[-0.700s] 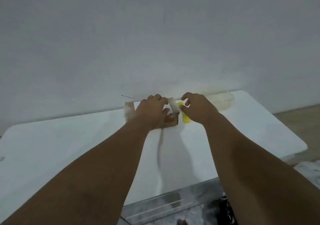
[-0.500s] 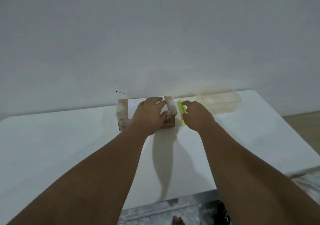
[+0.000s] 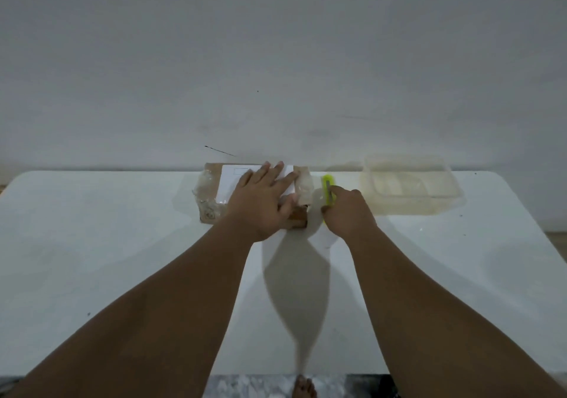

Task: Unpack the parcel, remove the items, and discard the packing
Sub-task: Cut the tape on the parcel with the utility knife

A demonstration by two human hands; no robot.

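**Clerk:** Firstly, item one, on the far side of the table (image 3: 107, 244): what was it, and how did it lie?

**Checker:** Parcel (image 3: 211, 201): brown card under clear tape, white label (image 3: 230, 182) on top. Its long axis ran left to right along the table's far edge, close to the wall, with a short end facing each side.

**Clerk:** Left hand?

**Checker:** Left hand (image 3: 264, 198): flat on the parcel's top, fingers straight, pressing down and clasping nothing.

**Clerk:** Right hand?

**Checker:** Right hand (image 3: 346, 213): just beside the parcel's right end, curled round a yellow-green cutter (image 3: 327, 189). The cutter pointed away from the person, toward the wall (blade out or not, I could not tell). Clear tub (image 3: 383, 204): further right, apart.

**Clerk:** Advice for the cut?

**Checker:** My judgement: bear down with the palm and keep the fingers off the line. Draw the blade shallow along the taped right end, away from the holding hand, so nothing inside is nicked.
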